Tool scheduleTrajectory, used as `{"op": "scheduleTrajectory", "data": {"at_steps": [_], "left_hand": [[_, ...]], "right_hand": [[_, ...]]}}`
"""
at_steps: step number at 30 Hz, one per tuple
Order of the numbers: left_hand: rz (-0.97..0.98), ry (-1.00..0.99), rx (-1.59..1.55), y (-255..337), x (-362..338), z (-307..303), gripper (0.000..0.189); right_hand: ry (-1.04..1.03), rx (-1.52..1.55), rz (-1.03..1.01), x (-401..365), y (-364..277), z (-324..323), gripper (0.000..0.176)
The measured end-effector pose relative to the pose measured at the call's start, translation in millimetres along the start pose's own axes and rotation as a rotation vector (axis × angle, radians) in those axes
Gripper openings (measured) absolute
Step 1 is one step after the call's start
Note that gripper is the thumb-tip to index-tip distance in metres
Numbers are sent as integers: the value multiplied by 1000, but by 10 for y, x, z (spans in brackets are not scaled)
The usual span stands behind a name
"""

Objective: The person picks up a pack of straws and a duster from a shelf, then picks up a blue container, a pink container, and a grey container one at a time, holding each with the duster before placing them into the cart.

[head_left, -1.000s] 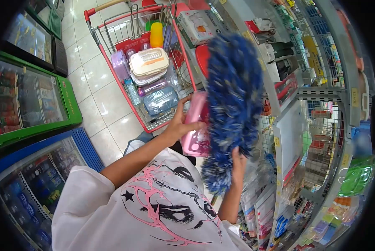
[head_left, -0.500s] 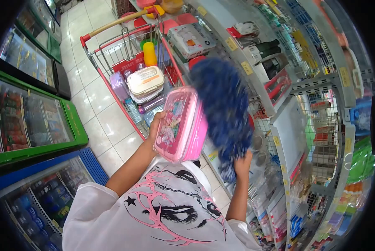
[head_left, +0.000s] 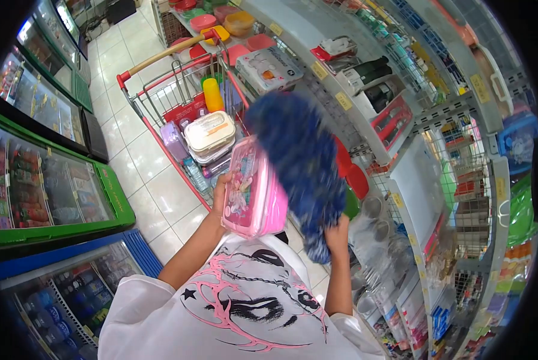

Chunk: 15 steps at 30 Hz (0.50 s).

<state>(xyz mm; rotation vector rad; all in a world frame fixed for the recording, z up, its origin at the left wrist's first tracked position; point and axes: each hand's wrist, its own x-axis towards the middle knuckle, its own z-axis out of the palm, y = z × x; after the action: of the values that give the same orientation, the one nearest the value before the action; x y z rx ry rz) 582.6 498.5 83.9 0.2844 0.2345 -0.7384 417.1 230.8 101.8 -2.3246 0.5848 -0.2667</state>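
Note:
In my left hand (head_left: 219,195) is a pink lunch box (head_left: 270,201) with a cartoon picture on its lid, tilted up in front of my chest. My right hand (head_left: 338,234) is closed around the lower end of a fluffy blue duster (head_left: 302,165), its fibres blurred by motion. The duster's head slants up to the left and overlaps the box's upper right edge in this view. Just beyond the box stands a shopping cart (head_left: 172,157) holding stacked cream-lidded containers (head_left: 210,132), a yellow bottle (head_left: 212,95) and a purple container (head_left: 173,141).
Shelving with white shelves (head_left: 422,195), utensils and packaged goods runs along my right. A boxed set (head_left: 270,69) and coloured bowls (head_left: 239,23) sit on the shelf behind the cart. To my left, a green-framed drinks fridge (head_left: 110,192) and a blue one (head_left: 140,240) border the tiled floor (head_left: 122,120).
The duster has swung left, covering more of the lunch box's upper right side. My right hand has shifted slightly left, and the box sits a little lower against the cart.

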Motion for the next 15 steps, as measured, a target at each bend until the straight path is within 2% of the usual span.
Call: {"op": "scheduleTrajectory", "data": {"at_steps": [1,3,4,5,7,8,9,10,11,12,14,15], "left_hand": [[-108,-43,-68,21,-40,62,53],[-121,-82,-77,-6,-56,135,53],[-135,-113,-94,-29,-62,171,53],[-75,-42,-30,-74,-42,179,54],[-74,-132,73,-80,-42,287,54],[-91,-149,120,-112,-61,349,54],[-98,-158,125,-137,-57,351,54],[-95,-121,239,-166,-53,345,56],[-92,-84,354,-193,-50,347,59],[-100,-95,361,-218,-42,382,59],[151,34,796,-266,-31,482,63],[187,12,914,-271,-66,555,65]], "right_hand": [[8,2,1,121,-196,-30,26],[54,488,168,349,-594,-76,27],[62,497,162,350,-589,-68,27],[50,597,218,326,-556,-69,27],[-34,822,345,234,-641,-116,30],[-24,824,340,198,-517,-84,30],[-112,1007,480,184,-457,-37,34],[-202,1189,621,176,-404,-18,40],[-105,1270,737,172,-372,42,42],[-91,1277,731,153,-410,38,42],[-141,1327,741,127,-452,29,43],[-171,1351,746,115,-464,26,44]]}}
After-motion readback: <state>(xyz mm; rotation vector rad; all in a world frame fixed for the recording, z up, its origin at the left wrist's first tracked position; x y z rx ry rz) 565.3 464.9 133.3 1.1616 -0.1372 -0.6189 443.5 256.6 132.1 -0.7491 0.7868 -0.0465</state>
